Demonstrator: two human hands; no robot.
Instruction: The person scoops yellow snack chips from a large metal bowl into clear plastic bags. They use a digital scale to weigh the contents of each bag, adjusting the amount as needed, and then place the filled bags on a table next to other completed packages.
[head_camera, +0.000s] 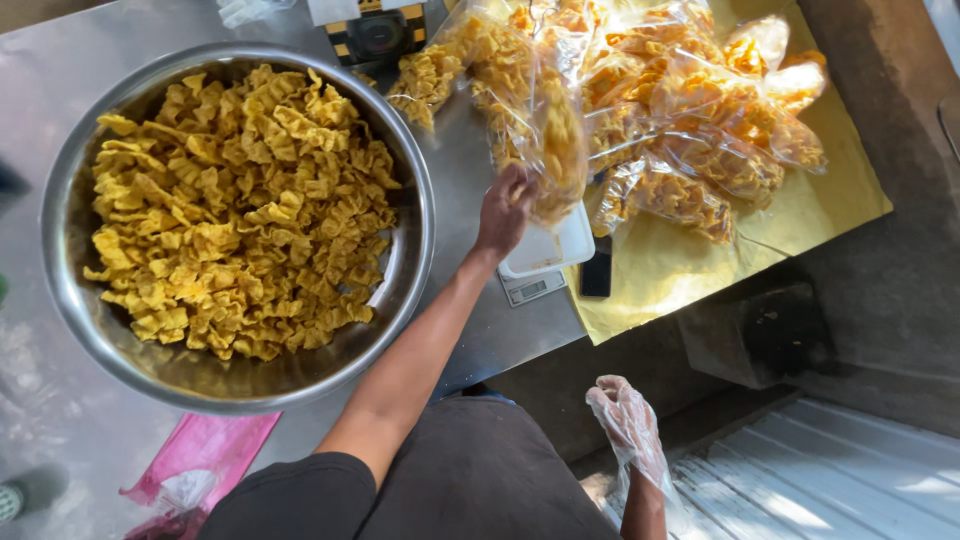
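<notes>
Steel table (470, 170) carries a bowl (60, 280) of fried snacks. Left hand (505, 208) grips a filled bag (530, 110) over the scale (550, 250): weighing stage. Gloved right hand (625, 415) hangs open, empty. Next, reading the weight requires releasing the bag.

Snacks (240, 205): golden yellow, ruffled. Bowl (75, 330): shiny silver steel. Worktop (470, 140): dull grey metal. Packed bags (690, 120): clear film, orange-yellow contents. Sheet (800, 200) under bags: pale yellow. Scale (545, 265): white tray, grey base. Pink bag (205, 455) at the worktop edge. Right hand (625, 420): clear glove. Sleeve (290, 500): black.
</notes>
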